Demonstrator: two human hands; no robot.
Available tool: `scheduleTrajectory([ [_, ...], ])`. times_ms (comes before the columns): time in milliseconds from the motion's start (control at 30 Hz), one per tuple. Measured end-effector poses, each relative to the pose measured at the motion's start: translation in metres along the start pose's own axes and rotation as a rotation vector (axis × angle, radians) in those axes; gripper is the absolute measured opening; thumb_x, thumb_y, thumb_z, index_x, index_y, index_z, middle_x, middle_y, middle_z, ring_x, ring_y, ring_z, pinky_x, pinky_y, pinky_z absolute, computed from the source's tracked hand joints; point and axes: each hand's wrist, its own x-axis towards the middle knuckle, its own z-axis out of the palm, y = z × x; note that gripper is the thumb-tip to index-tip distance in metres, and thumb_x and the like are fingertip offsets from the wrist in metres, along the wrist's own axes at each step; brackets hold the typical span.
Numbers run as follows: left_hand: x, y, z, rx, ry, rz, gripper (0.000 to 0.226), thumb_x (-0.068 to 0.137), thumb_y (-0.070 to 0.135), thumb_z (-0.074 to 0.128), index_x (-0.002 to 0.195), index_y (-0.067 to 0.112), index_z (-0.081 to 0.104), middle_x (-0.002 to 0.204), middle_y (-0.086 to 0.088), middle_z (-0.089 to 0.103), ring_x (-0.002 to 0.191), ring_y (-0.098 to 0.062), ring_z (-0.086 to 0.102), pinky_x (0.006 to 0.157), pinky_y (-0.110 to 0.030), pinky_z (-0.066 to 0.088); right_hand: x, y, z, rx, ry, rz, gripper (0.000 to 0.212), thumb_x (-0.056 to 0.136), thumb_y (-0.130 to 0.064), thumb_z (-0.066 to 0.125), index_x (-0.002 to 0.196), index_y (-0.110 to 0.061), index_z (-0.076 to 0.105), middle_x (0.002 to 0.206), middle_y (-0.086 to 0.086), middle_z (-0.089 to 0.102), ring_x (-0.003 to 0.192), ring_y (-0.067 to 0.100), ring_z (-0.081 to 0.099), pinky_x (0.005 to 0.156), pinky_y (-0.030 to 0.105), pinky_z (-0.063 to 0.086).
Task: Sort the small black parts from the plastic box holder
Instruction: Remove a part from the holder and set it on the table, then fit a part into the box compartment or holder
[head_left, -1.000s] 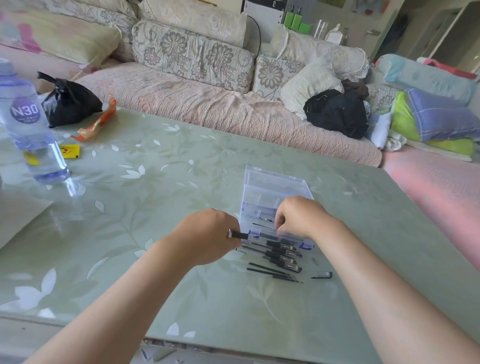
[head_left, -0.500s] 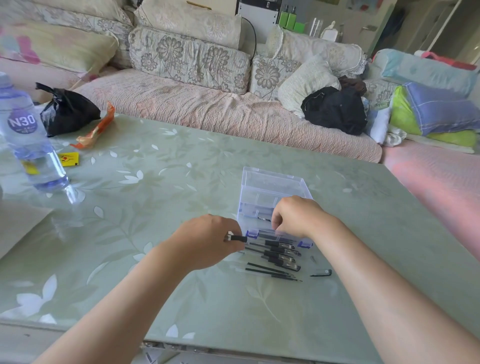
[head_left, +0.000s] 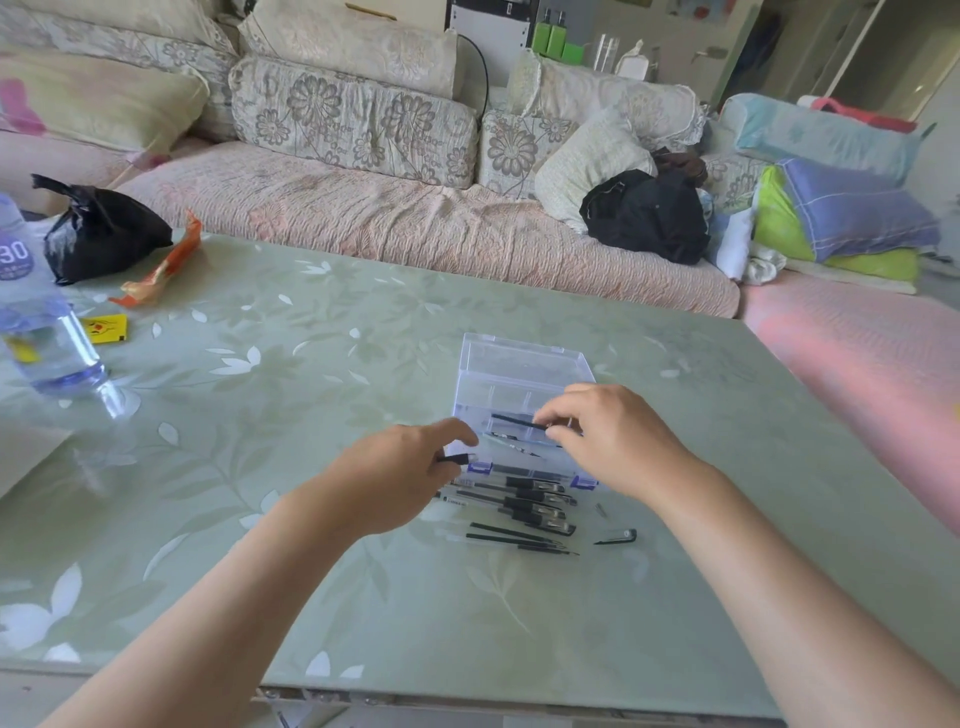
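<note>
A black rod is now lifted from the box, pinched by the right hand. A small part is still gripped by the left hand, so sorting is judged unfinished.

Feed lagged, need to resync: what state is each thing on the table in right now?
Plastic box: lid open.
Left grip: pinching small black part.
Right grip: pinching thin black rod over box.
Pens: lying loose before box.
Black clip: lying apart, right of pens.
Water bottle: upright, part full.
</note>
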Motion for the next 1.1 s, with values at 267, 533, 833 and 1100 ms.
scheduleTrajectory([
  [267, 0.002, 0.017, 0.012, -0.147, -0.072, -0.01, 0.027, 0.098, 0.021, 0.042, 0.107, 0.035, 0.063, 0.094, 0.012, 0.062, 0.062, -0.004, 0.051, 0.059, -0.019, 0.038, -0.041, 0.014, 0.0, 0.046, -0.046, 0.002, 0.019, 0.092, -0.021, 0.061, 0.102, -0.031, 0.074, 0.093, -0.012, 0.065, 0.075, 0.005, 0.05, 0.075, 0.023, 0.043],
  [533, 0.002, 0.029, 0.019, -0.237, -0.08, 0.018, 0.027, 0.098, 0.028, 0.041, 0.105, 0.047, 0.059, 0.086, 0.011, 0.066, 0.051, -0.008, 0.045, 0.053, -0.019, 0.041, -0.056, 0.03, 0.0, 0.053, -0.046, 0.031, 0.02, 0.093, -0.021, 0.06, 0.102, -0.032, 0.074, 0.085, -0.014, 0.058, 0.075, 0.007, 0.049, 0.069, 0.021, 0.036],
  [833, 0.004, 0.03, 0.02, -0.182, -0.032, 0.018, 0.021, 0.095, 0.032, 0.052, 0.1, 0.047, 0.066, 0.087, 0.03, 0.064, 0.067, -0.003, 0.056, 0.061, -0.018, 0.043, -0.056, 0.032, 0.002, 0.072, -0.062, 0.019, 0.021, 0.093, -0.02, 0.059, 0.102, -0.033, 0.074, 0.086, -0.014, 0.057, 0.074, 0.008, 0.047, 0.069, 0.023, 0.037],
  [1100, 0.008, 0.029, 0.018, -0.186, -0.053, -0.003, 0.025, 0.094, 0.032, 0.054, 0.106, 0.049, 0.067, 0.088, 0.025, 0.067, 0.061, 0.004, 0.056, 0.067, -0.019, 0.047, -0.054, 0.032, 0.004, 0.038, -0.067, -0.004, 0.023, 0.094, -0.02, 0.057, 0.105, -0.032, 0.073, 0.088, -0.013, 0.056, 0.074, 0.007, 0.045, 0.068, 0.023, 0.034],
])
